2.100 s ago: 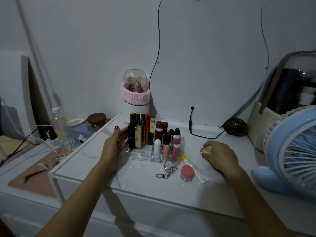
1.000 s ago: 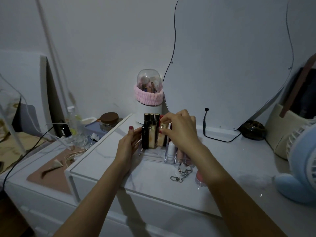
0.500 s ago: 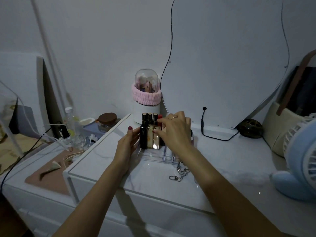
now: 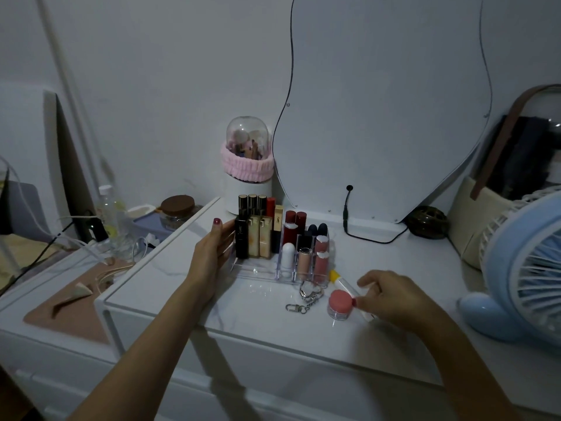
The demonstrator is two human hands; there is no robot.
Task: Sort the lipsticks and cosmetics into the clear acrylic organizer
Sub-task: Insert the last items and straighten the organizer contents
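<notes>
At the far left, on a lower surface beside the white dresser top (image 4: 267,314), stood a clear bottle (image 4: 110,214) and a brown-lidded jar (image 4: 177,205). My left hand (image 4: 212,247) lay with straight fingers pressed flat against the left side of the clear acrylic organizer (image 4: 258,268), which sat on the dresser top toward its far edge. In the organizer's left part stood tall black and gold tubes (image 4: 253,229); to their right stood shorter red, dark and pink lipsticks (image 4: 305,238) in small compartments. Behind the organizer rose a white brush holder (image 4: 247,165) with a clear dome and a pink band, and right of it a large curvy mirror (image 4: 385,101). Just nearer than the organizer lay a keychain (image 4: 305,297). Right of that sat a small pink-lidded jar (image 4: 340,303), which my right hand (image 4: 391,299) touched with curled fingertips; whether it gripped the jar, I cannot tell. A white tube with a yellow cap (image 4: 341,281) lay partly under that hand. A blue fan (image 4: 528,268) stood at the far right.
</notes>
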